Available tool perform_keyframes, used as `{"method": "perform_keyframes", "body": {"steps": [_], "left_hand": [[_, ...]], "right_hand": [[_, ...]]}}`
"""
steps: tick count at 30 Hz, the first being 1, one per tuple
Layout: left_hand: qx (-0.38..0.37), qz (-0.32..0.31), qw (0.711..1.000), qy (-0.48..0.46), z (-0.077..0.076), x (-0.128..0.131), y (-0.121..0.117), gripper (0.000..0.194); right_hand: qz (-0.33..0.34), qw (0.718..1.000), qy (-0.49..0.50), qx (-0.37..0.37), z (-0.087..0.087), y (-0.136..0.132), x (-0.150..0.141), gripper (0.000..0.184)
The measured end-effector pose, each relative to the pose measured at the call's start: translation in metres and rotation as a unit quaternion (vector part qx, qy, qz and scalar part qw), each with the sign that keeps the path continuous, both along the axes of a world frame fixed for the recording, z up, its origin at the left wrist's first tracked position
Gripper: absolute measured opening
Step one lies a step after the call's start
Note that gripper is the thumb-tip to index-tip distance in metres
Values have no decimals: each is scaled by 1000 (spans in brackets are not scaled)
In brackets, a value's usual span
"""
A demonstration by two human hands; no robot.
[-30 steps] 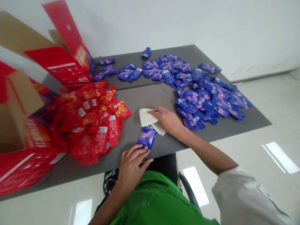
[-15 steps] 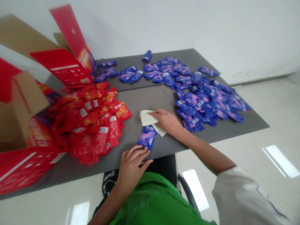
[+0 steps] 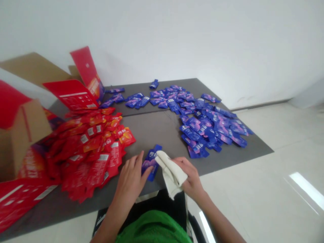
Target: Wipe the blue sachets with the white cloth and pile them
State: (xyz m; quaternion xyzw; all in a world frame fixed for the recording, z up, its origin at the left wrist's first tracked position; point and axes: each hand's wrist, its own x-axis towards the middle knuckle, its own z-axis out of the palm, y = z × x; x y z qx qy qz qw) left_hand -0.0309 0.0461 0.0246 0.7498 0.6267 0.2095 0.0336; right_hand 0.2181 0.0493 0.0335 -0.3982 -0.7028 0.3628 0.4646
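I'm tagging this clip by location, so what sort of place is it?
Probably an indoor workroom handling packaged goods: piled red packets and blue packets lie on a dark table, with open red cartons beside the red ones.

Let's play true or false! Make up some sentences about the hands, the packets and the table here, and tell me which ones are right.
1. The right hand holds a cream cloth. True.
2. Many red packets lie piled on the table. True.
3. The left hand holds the cloth too. False: it is at a single blue packet.
4. The big heap of blue packets is to the right of the red packets. True.
5. The table is bright yellow. False: it is dark grey.
6. All the blue packets are in one heap. False: some lie scattered toward the back of the table.
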Motion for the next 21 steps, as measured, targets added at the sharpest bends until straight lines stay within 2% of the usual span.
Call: {"method": "perform_keyframes", "body": {"steps": [3,6,10,12,14,16,19,21], "left_hand": [[-104,-7,995,-13,0,3,11,53],[-212,-2,973,-89,8,3,24,53],[-287,-29,944,-160,19,2,38,38],[-301,-52,939,-159,24,3,42,41],[-282,-67,946,-144,32,6,49,46],[-226,-84,962,-125,45,14,61,47],[-91,-124,984,-95,74,41,90,42],[26,-161,984,-74,92,69,116,34]], "right_hand": [[19,998,34,-45,-5,-3,9,28],[71,992,64,-78,-3,0,16,20],[158,977,94,-107,0,6,23,20],[192,969,104,-117,1,9,27,22],[219,960,116,-127,0,10,30,25],[241,951,139,-134,-1,10,33,32],[260,939,178,-139,-3,8,36,38],[261,934,194,-146,-5,7,37,39]]}}
